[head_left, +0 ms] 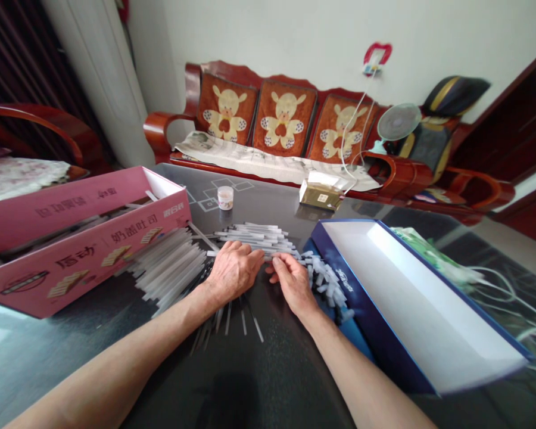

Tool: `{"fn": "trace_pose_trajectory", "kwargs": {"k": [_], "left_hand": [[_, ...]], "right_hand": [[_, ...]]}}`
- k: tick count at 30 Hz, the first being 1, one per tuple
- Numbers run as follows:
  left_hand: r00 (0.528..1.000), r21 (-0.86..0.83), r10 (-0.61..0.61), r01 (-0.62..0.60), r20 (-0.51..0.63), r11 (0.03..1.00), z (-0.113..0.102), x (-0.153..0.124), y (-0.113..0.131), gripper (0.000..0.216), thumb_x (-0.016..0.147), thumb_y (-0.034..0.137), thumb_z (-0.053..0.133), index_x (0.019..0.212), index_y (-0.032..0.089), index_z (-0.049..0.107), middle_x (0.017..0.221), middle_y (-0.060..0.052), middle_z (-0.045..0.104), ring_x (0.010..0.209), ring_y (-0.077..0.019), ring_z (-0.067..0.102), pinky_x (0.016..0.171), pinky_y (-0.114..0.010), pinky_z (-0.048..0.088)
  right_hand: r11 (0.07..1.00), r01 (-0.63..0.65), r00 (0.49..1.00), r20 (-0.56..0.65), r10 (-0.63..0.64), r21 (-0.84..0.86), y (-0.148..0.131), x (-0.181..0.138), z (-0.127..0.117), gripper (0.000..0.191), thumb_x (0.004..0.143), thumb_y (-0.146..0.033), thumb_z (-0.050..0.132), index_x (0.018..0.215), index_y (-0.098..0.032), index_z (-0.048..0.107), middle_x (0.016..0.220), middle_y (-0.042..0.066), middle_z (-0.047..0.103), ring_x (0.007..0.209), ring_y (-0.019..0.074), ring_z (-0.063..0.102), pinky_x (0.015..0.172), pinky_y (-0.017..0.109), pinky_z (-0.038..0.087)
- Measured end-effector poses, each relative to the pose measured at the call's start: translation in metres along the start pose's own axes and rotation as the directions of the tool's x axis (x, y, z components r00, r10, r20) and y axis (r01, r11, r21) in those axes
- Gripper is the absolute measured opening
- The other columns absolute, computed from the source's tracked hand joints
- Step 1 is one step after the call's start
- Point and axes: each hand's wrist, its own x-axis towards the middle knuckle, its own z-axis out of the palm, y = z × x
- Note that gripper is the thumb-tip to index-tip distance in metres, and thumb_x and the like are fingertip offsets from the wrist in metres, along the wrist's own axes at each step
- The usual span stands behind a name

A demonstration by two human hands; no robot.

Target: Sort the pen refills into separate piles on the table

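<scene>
My left hand (234,269) is closed, knuckles up, over the middle of the dark table; its fingertips and whatever they grip are hidden. Just to its right, my right hand (290,280) pinches thumb against fingers, on something too small to make out. Beyond both hands is a pile of translucent white tubes (259,235). A second bundle of long tubes (172,268) lies left of my left hand. Short pale plastic pieces (326,280) are heaped beside my right hand. Several thin sticks (243,316) fan out on the table below my left hand.
A pink cardboard box (125,235) stands at left, an open blue box with a white inside (411,286) at right. Farther back are a small white cup (226,198) and a tissue box (321,193). A green-and-white plastic bag (433,253) and white cords (504,286) lie far right.
</scene>
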Motion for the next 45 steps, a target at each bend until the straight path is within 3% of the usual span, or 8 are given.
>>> {"fn": "trace_pose_trajectory", "kwargs": {"k": [4,10,17,23,30,37,42,45], "left_hand": [[1.0,-0.015,-0.005,0.005,-0.011,1.0,0.0007,-0.0002,-0.0008,0.031,0.095,0.032,0.037,0.096,0.022,0.066,0.07,-0.005,0.06,0.072,-0.0186,0.053,0.071,-0.033,0.034],[1.0,-0.014,0.007,-0.007,-0.006,1.0,-0.0013,-0.0004,0.0014,0.029,0.094,0.032,0.038,0.091,0.021,0.066,0.07,-0.004,0.059,0.071,-0.0183,0.052,0.071,-0.033,0.034],[1.0,0.0,0.004,-0.004,-0.012,1.0,-0.0006,-0.0007,0.0004,0.03,0.095,0.032,0.039,0.092,0.021,0.066,0.069,-0.004,0.059,0.07,-0.0182,0.053,0.07,-0.032,0.034],[1.0,0.005,0.009,-0.009,-0.001,1.0,-0.0013,-0.0002,0.0013,0.03,0.095,0.032,0.039,0.09,0.022,0.066,0.07,-0.004,0.059,0.071,-0.0185,0.053,0.071,-0.033,0.034],[1.0,0.006,-0.004,0.004,0.006,1.0,0.0003,-0.0005,0.0007,0.03,0.095,0.033,0.038,0.091,0.023,0.066,0.07,-0.003,0.059,0.071,-0.0189,0.053,0.07,-0.033,0.034],[1.0,0.001,0.01,-0.01,0.003,1.0,-0.0014,-0.0006,0.0024,0.03,0.095,0.033,0.038,0.089,0.022,0.066,0.07,-0.004,0.059,0.072,-0.019,0.054,0.071,-0.033,0.034],[1.0,0.002,-0.017,0.017,0.02,1.0,-0.0025,-0.0004,0.0,0.031,0.095,0.033,0.038,0.09,0.022,0.066,0.07,-0.004,0.061,0.071,-0.019,0.055,0.07,-0.033,0.034],[0.999,0.018,-0.047,0.047,0.017,0.999,-0.0025,0.0006,-0.0023,0.033,0.095,0.035,0.037,0.088,0.021,0.066,0.071,-0.004,0.062,0.071,-0.0193,0.055,0.07,-0.033,0.034]], "right_hand": [[0.998,-0.008,1.0,-0.002,0.008,0.059,-0.0014,0.0003,-0.0011,0.039,0.074,-0.046,0.065,0.105,-0.022,0.06,0.095,0.004,0.068,0.072,0.0169,0.065,0.049,0.023,0.049],[0.997,-0.013,1.0,-0.006,0.013,-0.078,0.0018,0.002,-0.0016,0.041,0.082,-0.058,0.052,0.078,-0.019,0.063,0.063,0.001,0.065,0.043,0.0111,0.05,0.041,0.024,0.038],[1.0,0.003,1.0,0.024,-0.003,0.003,-0.0014,0.001,-0.0023,0.039,0.077,-0.05,0.062,0.103,-0.02,0.061,0.08,0.002,0.068,0.058,0.0146,0.06,0.045,0.023,0.043],[0.997,0.004,1.0,0.013,-0.003,-0.078,0.0044,0.0031,-0.0022,0.039,0.082,-0.057,0.053,0.078,-0.02,0.064,0.066,0.001,0.066,0.043,0.0109,0.049,0.04,0.024,0.037],[1.0,-0.02,0.999,0.031,0.02,0.018,-0.001,0.0009,-0.002,0.038,0.078,-0.05,0.062,0.1,-0.019,0.062,0.072,0.002,0.068,0.051,0.0131,0.056,0.043,0.023,0.04],[0.997,-0.006,1.0,0.016,0.007,-0.074,0.002,0.0031,-0.0016,0.039,0.081,-0.057,0.054,0.075,-0.019,0.062,0.066,0.003,0.066,0.042,0.0099,0.049,0.038,0.022,0.035],[0.998,0.031,0.999,-0.026,-0.033,-0.05,0.0002,-0.0006,0.0008,0.028,0.08,-0.046,0.06,0.09,-0.019,0.062,0.073,0.002,0.067,0.052,0.0124,0.057,0.044,0.022,0.044],[0.979,0.144,0.982,-0.1,-0.159,-0.143,0.0007,0.0008,-0.0024,0.023,0.081,-0.038,0.058,0.094,-0.019,0.06,0.082,0.003,0.069,0.064,0.0156,0.064,0.055,0.026,0.051]]}}
